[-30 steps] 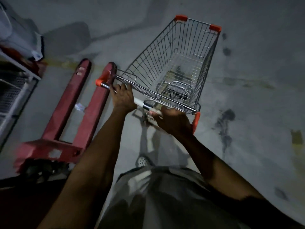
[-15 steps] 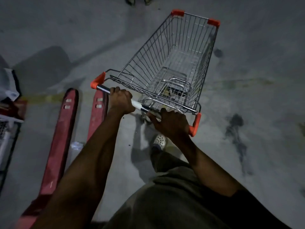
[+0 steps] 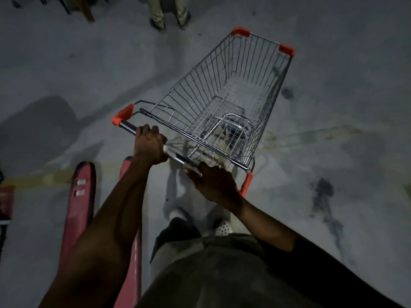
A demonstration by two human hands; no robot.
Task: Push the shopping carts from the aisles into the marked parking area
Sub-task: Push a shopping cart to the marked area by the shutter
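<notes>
Gripping the handle bar (image 3: 129, 127) of the shopping cart (image 3: 195, 90), the left hand (image 3: 150, 145) has its fingers curled round the chrome tube near the orange cap at its left end. The right hand (image 3: 214, 185) is clamped on the same bar close to its right end, lower in the frame. The two hands sit apart, with a short bare stretch of bar between them. The cart fills the centre of the frame on a stained grey concrete floor (image 3: 344, 63), its wire basket pointing toward the upper right and orange corner caps (image 3: 240, 32) on its far rim. A faint yellow line (image 3: 44, 177) crosses the floor from the left edge toward the cart's near end. Two red pallet jack forks (image 3: 82, 196) lie at lower left, one partly hidden behind the left forearm. Another person's legs (image 3: 158, 12) stand at the top edge, well apart from the cart. A white perforated shoe (image 3: 223, 226) shows below the right hand.
</notes>
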